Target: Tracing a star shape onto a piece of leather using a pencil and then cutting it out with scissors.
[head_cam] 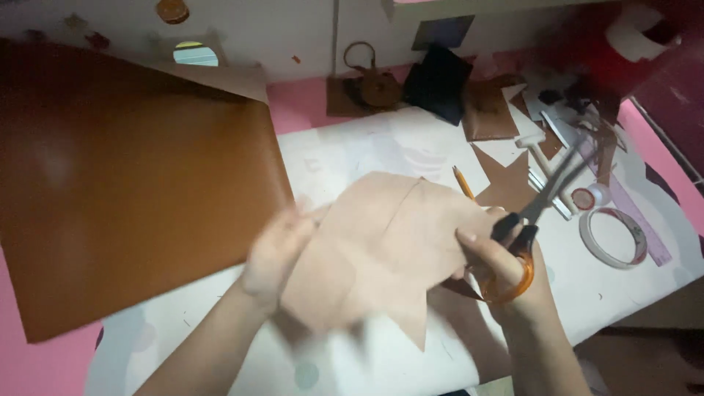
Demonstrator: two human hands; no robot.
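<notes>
A large brown leather sheet lies at the left of the bench. The left hand pinches a tan cut piece above mid-bench; the right hand grips orange-handled scissors, blades slightly parted.

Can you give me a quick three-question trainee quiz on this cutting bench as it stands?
1. True or false: the right hand holds orange-handled scissors.
2. What does the left hand grip?
A. roll of tape
B. pale tan cut piece
C. pencil
3. Which side of the pale tan cut piece is the large brown leather sheet on?

Key:
1. True.
2. B.
3. The left; the roll of tape lies to the right.
</notes>
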